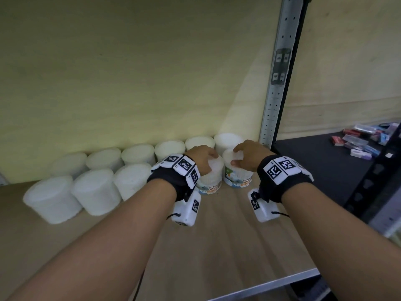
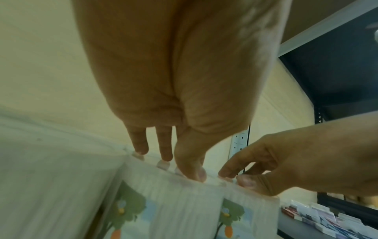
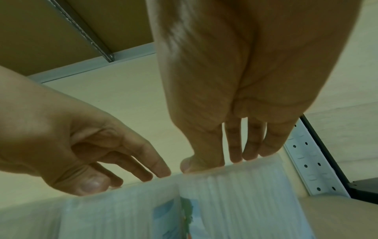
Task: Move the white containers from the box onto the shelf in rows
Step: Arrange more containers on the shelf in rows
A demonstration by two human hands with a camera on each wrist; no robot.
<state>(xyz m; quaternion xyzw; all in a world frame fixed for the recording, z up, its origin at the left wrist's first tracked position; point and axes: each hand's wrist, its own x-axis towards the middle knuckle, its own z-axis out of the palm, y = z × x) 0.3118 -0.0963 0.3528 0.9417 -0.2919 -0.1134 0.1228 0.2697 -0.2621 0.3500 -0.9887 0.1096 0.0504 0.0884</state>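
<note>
White containers (image 1: pixel 95 192) standing upright on the wooden shelf (image 1: pixel 217 246) in two rows: a back row against the rear panel, a front row just before it. Left hand (image 1: pixel 200 158) set on top of one labelled container (image 1: pixel 210 181) in the front row, fingers (image 2: pixel 141 145) curled down over its lid rim, thumb at the near edge. Right hand (image 1: pixel 249 156) likewise clasping the neighbouring labelled container (image 1: pixel 237 175) from above, fingers (image 3: pixel 235 148) over the far rim, thumb on the near one. Both tubs side by side, touching or nearly so, bases on the shelf at the right end of the front row. Perforated metal upright (image 1: pixel 275 83) just right of them. Small coloured packs (image 1: pixel 358 142) on the dark neighbouring shelf, well apart.
</note>
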